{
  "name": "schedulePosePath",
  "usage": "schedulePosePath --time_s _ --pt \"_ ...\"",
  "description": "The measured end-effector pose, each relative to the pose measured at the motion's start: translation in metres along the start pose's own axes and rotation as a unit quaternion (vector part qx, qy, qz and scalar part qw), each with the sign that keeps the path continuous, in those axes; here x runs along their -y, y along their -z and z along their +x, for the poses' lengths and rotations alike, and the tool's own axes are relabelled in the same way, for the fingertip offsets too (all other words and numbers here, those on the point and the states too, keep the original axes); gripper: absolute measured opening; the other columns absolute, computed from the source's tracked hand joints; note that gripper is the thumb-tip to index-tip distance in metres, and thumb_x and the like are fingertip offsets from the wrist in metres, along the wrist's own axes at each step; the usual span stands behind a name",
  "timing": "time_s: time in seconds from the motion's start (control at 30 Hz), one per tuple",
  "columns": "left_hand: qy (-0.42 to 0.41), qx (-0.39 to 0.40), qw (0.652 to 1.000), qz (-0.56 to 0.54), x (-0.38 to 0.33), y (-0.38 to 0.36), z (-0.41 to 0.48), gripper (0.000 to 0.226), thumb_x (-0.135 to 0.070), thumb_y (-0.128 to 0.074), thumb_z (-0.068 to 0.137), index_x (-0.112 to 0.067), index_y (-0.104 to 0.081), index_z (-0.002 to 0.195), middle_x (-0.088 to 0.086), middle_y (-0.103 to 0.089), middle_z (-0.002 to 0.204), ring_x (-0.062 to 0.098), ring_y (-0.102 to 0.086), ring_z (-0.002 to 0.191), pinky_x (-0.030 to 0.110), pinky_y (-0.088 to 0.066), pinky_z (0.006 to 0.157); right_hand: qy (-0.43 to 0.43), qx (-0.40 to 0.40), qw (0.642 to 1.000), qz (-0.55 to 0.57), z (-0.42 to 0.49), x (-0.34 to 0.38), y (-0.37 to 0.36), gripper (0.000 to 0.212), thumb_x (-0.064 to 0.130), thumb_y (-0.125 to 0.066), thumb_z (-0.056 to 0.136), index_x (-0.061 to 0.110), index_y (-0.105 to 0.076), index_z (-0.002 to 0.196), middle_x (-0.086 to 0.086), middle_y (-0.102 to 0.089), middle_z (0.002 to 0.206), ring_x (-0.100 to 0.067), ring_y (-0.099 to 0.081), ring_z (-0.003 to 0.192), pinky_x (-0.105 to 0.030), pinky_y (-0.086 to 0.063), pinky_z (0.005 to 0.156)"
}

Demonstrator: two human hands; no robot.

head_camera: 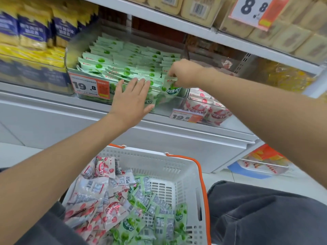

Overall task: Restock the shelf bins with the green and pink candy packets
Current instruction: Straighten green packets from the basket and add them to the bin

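A clear shelf bin holds rows of green candy packets. My right hand pinches one green packet at the bin's front right corner. With straight fingers, my left hand lies flat against the bin's clear front wall. To the right, a second clear bin holds pink candy packets. Below, a white basket with orange handles carries loose pink packets on its left and green packets on its right.
Price tags reading 19.8 hang on the green bin and the pink bin. Yellow and blue bags fill the shelf at left. A white shelf edge runs overhead, carrying beige packs. My knees in grey trousers flank the basket.
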State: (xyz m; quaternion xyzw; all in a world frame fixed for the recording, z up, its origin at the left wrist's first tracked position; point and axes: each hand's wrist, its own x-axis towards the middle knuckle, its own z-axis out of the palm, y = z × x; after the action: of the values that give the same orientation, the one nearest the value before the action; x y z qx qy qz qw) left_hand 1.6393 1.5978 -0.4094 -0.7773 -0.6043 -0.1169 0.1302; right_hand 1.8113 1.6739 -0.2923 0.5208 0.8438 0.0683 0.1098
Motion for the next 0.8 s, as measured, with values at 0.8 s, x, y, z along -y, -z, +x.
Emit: schedulePosePath --time_s 0.8 --pt "0.049 -0.176 0.966 -0.183 -0.030 -0.001 -0.012 0.022 -0.016 -0.058 0.082 -0.012 -0.054 0.103 0.005 -0.054 0.100 0.027 -0.048 0.093 0.035 -0.031 0.079 -0.081 -0.120 0.974 0.174 -0.004 0.013 -0.021 0.024 0.000 -0.061 0.086 0.008 -0.070 0.107 -0.007 -0.065 0.115 -0.021 -0.060 0.109 -0.026 -0.047 0.085"
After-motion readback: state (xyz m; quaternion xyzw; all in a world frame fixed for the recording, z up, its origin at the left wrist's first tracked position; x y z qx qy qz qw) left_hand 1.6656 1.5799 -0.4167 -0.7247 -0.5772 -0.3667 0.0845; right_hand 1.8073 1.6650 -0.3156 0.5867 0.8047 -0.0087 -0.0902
